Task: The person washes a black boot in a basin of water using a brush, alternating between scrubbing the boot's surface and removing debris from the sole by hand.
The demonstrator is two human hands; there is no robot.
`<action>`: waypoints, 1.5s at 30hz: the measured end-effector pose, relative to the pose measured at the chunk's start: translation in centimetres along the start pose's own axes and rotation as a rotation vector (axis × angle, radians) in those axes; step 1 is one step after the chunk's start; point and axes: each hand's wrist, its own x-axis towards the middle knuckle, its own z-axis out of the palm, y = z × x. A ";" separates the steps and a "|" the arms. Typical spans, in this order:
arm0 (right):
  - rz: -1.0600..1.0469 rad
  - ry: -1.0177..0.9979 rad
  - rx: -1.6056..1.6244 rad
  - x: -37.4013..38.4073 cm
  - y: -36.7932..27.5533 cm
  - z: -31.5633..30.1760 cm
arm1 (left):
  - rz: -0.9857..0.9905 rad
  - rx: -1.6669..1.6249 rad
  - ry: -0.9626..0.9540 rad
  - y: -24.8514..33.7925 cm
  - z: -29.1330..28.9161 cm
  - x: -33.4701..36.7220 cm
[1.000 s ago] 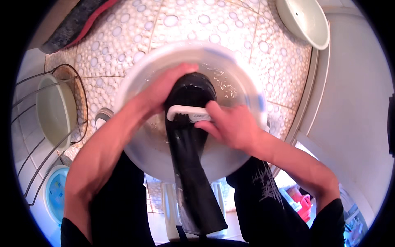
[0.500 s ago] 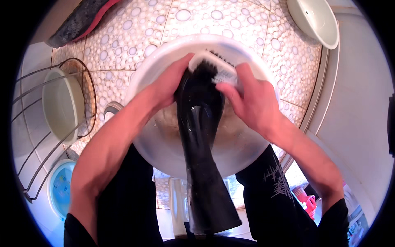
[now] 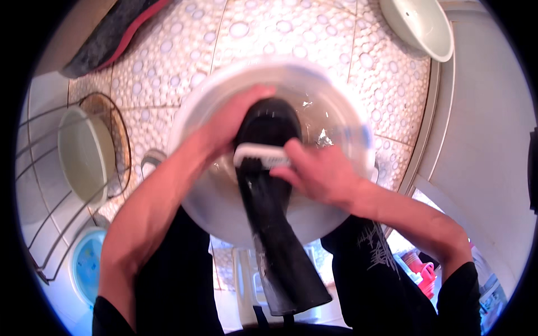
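A wet black rubber boot lies over a white basin, its toe at the far side and its open shaft toward me. My left hand is closed around the toe end from the left, with some fingers hidden behind the boot. In my right hand is a white scrub brush, gripped at its right end. Its dark bristles press on the boot around the instep. Murky water shows in the basin beyond the boot.
At left, a wire rack stands before a pale bowl, with a blue basin nearer me. Another pale bowl sits at far right. A dark red-edged object lies far left on the pebble-patterned tiles.
My right hand has drawn the brush from the toe down toward me, onto the instep. The left hand still holds the toe end, which has dipped slightly nearer.
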 end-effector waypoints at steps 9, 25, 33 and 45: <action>0.125 0.087 0.089 0.4 1.1 -0.6 | -0.065 -0.046 0.051 0.6 -0.2 0.1; 0.100 0.099 0.139 0.9 1.9 -0.7 | -0.009 -0.071 0.003 0.1 -0.2 0.0; 0.051 -0.035 0.085 1.1 0.8 -0.1 | -0.023 0.013 0.021 0.1 -0.4 -0.2; -0.051 0.063 0.150 0.2 1.2 1.4 | 0.004 0.028 0.187 0.1 0.1 -1.4</action>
